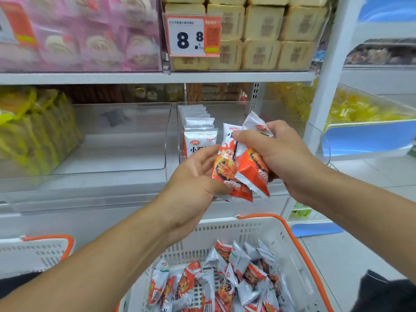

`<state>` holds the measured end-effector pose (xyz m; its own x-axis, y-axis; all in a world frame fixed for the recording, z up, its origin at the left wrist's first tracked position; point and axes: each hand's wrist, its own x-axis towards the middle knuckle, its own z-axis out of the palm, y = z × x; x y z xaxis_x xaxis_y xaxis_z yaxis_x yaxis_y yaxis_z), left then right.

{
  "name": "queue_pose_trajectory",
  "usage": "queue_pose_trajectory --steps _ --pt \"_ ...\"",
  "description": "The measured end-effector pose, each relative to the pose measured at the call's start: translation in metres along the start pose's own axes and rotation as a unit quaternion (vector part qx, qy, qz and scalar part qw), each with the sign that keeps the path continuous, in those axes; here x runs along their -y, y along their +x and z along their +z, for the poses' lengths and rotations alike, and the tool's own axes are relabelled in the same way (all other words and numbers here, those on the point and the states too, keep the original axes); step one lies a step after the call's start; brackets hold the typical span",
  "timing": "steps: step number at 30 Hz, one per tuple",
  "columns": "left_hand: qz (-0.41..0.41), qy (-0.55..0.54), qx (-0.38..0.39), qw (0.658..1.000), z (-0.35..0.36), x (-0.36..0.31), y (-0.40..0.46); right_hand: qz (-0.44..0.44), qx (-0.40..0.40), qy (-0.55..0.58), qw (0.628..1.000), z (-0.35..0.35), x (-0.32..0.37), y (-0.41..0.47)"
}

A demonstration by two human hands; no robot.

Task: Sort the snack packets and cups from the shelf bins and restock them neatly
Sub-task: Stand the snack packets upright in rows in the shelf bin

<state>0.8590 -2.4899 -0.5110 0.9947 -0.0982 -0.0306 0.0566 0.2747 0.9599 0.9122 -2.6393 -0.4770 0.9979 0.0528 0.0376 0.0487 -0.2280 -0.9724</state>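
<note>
Shop aisle, white shelves stacked with clear bins, and I'm right up against the middle shelf (pixel 157 78). In my right hand (pixel 278 152) I've got a small bunch of red-and-white snack packets (pixel 242 167), fingers curled tight round them, pinned against the palm so none slip. My left hand (pixel 191 183) comes in from below, thumb and fingers pinching the bottom edge of the front packet, ready, I'd say, to peel one off and square it up. Straight behind my hands is the clear bin (pixel 225 109), and at its left side a neat row of packets (pixel 199 131) stands upright, faces forward, so that's the pattern to match; the rest of that bin is bare. The bin to its left (pixel 121 136) looks nearly empty. Down at the bottom edge, the white basket with orange handles (pixel 258 226) sits close under my arms, a loose heap of the same packets (pixel 222 280) inside, plenty to go.
</note>
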Motion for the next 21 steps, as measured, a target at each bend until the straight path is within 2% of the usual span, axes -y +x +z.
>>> queue_pose_trajectory --steps 4,6,8,11,13,18,21 --pt "-0.076 -0.095 0.067 0.99 0.002 -0.016 -0.004 -0.064 -0.035 -0.074 0.995 -0.004 -0.002 0.004" --pt "-0.075 0.032 0.061 0.995 0.001 -0.013 -0.005 -0.104 -0.057 -0.15 0.981 -0.004 -0.005 0.004" --pt "-0.056 0.159 0.023 0.985 0.001 -0.007 -0.004 -0.116 -0.063 -0.183 0.974 -0.003 -0.008 0.003" --pt "-0.04 0.207 0.0 0.977 -0.002 0.002 0.001 -0.117 -0.048 -0.208 0.97 -0.004 -0.008 0.006" --pt "-0.035 0.218 0.013 0.975 -0.008 0.002 0.004 -0.112 -0.03 -0.19 0.975 -0.01 -0.005 0.01" --pt "-0.013 0.235 0.057 0.97 -0.013 0.002 0.004 -0.163 0.009 -0.056 0.985 -0.014 -0.005 0.012" --pt "-0.011 0.25 0.068 0.966 -0.012 0.003 0.004 -0.118 0.027 -0.022 0.992 -0.01 -0.004 0.014"
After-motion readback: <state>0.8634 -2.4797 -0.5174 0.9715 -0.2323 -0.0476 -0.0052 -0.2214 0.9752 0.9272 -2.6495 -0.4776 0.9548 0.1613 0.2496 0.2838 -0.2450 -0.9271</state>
